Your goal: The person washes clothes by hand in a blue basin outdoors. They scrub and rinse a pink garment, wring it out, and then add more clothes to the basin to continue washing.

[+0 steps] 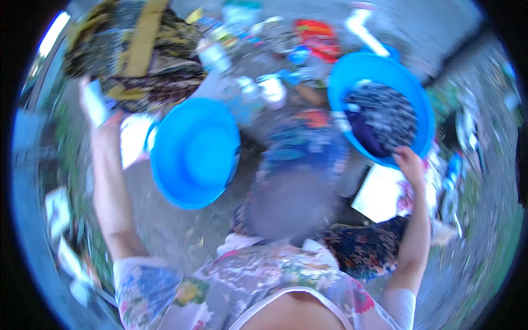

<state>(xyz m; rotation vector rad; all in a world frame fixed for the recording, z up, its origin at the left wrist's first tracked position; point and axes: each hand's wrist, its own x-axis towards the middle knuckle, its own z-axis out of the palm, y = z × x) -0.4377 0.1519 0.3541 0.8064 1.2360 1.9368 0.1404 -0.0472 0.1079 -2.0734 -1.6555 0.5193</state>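
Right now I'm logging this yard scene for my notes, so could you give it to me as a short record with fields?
Left hand: closed around a pale item, too blurred to identify
Right hand: at the near rim of the right basin; grip unclear
Right basin contents: dark patterned cloth, dark purple cloth
Left basin: blue, no hand touching it
Beyond: red packet, white pipe
Picture: motion-blurred
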